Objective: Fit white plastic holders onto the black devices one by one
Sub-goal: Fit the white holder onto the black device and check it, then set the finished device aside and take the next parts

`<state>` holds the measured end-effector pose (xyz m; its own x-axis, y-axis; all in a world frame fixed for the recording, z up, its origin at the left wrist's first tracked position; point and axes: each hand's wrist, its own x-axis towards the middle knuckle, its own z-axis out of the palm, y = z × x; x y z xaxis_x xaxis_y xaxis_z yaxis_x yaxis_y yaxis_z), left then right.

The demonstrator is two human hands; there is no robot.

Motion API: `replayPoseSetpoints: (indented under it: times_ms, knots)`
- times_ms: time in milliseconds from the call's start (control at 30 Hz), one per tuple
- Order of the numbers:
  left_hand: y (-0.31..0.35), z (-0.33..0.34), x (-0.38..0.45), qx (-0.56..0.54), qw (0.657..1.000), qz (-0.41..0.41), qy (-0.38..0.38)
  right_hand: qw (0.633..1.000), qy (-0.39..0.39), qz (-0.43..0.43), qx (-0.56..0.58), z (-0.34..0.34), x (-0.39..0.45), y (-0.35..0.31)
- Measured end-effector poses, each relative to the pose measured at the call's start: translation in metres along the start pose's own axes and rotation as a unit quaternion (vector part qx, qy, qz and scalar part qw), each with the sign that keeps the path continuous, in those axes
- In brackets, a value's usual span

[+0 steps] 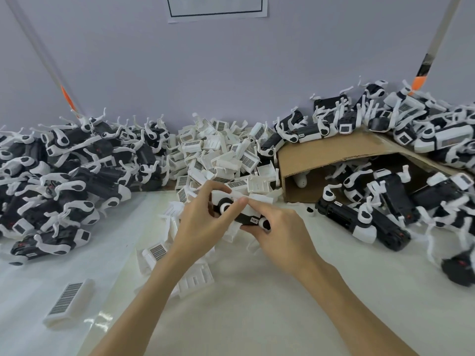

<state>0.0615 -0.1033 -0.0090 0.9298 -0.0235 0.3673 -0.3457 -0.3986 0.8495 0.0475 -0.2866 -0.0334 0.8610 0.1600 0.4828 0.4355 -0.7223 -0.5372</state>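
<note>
Held device: a black device [248,219] with white round parts sits between both hands, above the white table [257,317], just in front of the middle heap.
White holder on it: a white plastic holder [254,201] lies along the device's upper side, under the fingertips; whether it is fully seated cannot be told.
Left hand: the left hand [203,222] curls round the device's left end, thumb and fingers wrapped over it.
Right hand: the right hand [280,232] grips the right end from below, its index finger stretched left to press on the holder, where it meets the left thumb.
Label on device: a small white sticker shows on the black body, its print too small to read.
Loose holders: a heap of white holders [218,155] lies against the wall straight behind the hands, too many to count; several spill toward the hands and under the left wrist.
Single holder: one holder with a barcode label [68,303] lies alone near the left front, well apart from the hands; only bars show on it.
Left heap: a pile of devices with white parts [64,176], far too many to count.
Right heap: another pile of devices [411,196] spills over and out of one tipped cardboard box [334,150].
Wall: one sheet of paper with a black frame [217,7] hangs at the top.
</note>
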Motion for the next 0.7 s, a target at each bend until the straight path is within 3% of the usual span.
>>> replayPoseSetpoints:
  times_ms: [100, 267, 367, 467, 600, 700]
  knots:
    - [-0.002, -0.003, 0.002, -0.066, 0.997, -0.017, -0.036, 0.999, -0.008, 0.027, 0.041, 0.001, 0.0, 0.006]
    - [-0.012, -0.008, 0.009, -0.074, 0.997, -0.03, 0.005, 0.993, -0.027, 0.047, 0.107, 0.003, 0.001, 0.015]
    - [-0.015, -0.015, 0.011, -0.109, 0.992, -0.056, 0.014, 0.973, -0.09, 0.08, 0.198, 0.003, 0.0, 0.014]
    - [-0.015, -0.021, 0.011, -0.145, 0.988, -0.06, -0.017, 0.952, -0.093, 0.12, 0.266, 0.004, 0.004, 0.011]
    - [-0.027, -0.028, 0.014, 0.051, 0.996, 0.044, 0.066, 0.866, -0.064, 0.222, 0.443, -0.022, 0.032, 0.005]
    - [-0.038, -0.036, 0.017, 0.144, 0.983, 0.078, 0.088, 0.785, 0.025, 0.235, 0.573, -0.081, 0.076, 0.013]
